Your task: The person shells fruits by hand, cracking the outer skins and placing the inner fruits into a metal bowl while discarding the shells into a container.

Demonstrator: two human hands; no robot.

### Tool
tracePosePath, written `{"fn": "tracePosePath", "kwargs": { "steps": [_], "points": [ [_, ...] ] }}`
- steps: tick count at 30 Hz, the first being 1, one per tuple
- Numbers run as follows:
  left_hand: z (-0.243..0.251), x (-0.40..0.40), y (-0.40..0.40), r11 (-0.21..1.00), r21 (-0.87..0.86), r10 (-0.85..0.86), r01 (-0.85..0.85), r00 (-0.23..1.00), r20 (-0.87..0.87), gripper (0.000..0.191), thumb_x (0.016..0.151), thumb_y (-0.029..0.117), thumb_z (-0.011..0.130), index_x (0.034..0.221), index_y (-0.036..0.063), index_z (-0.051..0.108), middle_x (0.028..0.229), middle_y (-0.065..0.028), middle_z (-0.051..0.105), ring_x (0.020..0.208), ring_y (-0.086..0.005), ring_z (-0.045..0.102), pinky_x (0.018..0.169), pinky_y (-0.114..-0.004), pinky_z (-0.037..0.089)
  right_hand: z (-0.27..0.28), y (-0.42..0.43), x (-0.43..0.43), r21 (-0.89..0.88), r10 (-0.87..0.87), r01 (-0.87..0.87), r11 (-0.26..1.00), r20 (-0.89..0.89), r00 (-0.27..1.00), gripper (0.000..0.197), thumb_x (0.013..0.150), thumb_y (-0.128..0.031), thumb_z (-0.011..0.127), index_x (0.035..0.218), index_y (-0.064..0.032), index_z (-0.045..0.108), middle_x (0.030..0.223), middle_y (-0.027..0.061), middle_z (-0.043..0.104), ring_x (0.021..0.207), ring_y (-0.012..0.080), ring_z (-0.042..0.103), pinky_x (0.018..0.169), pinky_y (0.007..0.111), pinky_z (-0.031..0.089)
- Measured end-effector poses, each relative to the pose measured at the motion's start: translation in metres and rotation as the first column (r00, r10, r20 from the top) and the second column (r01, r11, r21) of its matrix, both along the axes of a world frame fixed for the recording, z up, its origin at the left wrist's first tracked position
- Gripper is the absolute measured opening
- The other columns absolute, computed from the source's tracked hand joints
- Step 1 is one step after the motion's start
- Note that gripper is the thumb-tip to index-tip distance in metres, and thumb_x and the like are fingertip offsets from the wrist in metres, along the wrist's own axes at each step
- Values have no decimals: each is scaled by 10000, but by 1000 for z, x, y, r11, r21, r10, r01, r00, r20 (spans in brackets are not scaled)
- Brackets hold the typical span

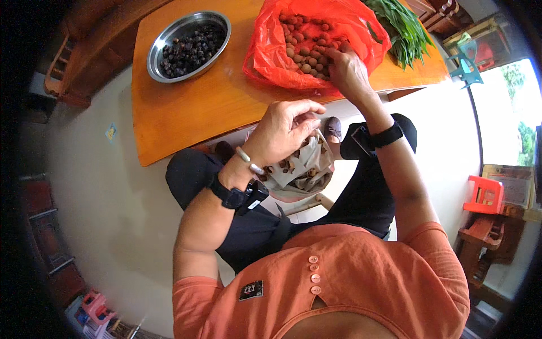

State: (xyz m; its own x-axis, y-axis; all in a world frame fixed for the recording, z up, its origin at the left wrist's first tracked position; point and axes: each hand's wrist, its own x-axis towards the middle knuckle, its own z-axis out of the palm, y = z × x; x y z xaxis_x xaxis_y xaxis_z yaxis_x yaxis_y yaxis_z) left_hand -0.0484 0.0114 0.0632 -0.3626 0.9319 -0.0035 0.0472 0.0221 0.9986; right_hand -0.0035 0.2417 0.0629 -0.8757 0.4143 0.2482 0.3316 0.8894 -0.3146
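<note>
A red plastic bag [264, 55] lies open on the wooden table [182, 110], holding many round brown fruits [312, 57] that look like dried longans. My right hand [348, 72] reaches into it, fingertips down among the fruits; whether one is pinched is hidden. Closer to me, my left hand [284, 129] hovers with curled fingers, and its palm is turned out of sight. Beneath it, between my knees, stands a bin with a pale liner [313, 161] containing broken brown shells [286, 166]. Dark, shrivelled fruit pieces [192, 51] fill the bottom of a stainless steel bowl [152, 57] at the table's left.
A bundle of long green leaves [398, 34] lies right of the bag. The table's front edge runs just beyond my knees. On the floor to the right are a red plastic stool [485, 195] and a teal stool [468, 70]. Wooden furniture [72, 72] stands at left.
</note>
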Motion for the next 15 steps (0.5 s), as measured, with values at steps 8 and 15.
{"fn": "tracePosePath", "kwargs": {
  "steps": [8, 15],
  "points": [
    [1, -22, -9, 998, -6, 63, -63, 979, 196, 227, 1018, 100, 522, 1127, -55, 645, 915, -91, 711, 763, -117, 674, 618, -232, 561, 0, 14, 9, 65, 124, -112, 992, -220, 968, 324, 787, 21, 668, 1104, -42, 695, 1025, 190, 630, 967, 390, 630, 807, 416, 528],
    [-6, -18, 0, 997, -76, 28, -15, 986, 167, 231, 1015, 112, 527, 1119, -51, 653, 933, -102, 724, 760, -126, 688, 617, -241, 559, -5, 6, -3, 12, 272, -272, 962, -96, 958, 285, 823, -142, 703, 1101, -81, 701, 975, 212, 667, 908, 423, 662, 783, 464, 548]
  ]
}}
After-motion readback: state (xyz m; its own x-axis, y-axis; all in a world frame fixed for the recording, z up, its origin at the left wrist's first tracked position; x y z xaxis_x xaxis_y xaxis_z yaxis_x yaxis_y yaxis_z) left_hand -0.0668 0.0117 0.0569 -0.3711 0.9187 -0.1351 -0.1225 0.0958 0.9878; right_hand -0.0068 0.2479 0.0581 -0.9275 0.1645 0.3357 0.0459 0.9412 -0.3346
